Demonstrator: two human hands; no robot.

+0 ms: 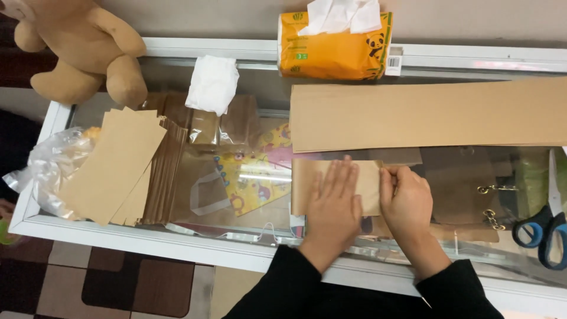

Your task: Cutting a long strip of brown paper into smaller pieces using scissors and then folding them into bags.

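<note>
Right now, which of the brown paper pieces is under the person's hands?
The small folded brown sheet at the counter's front; the long strips and left stack lie untouched.

A glass counter top (248, 195) carries brown paper stacks (121, 165), long cardboard (425, 115) beyond the fingers, scissors (546, 233) right of them

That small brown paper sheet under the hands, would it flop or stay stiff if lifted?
The brown paper sheet looks thin and flat, so it would probably bend and weigh little. It lies on a smooth glass counter, so it may slide; the left hand presses it flat.
</note>
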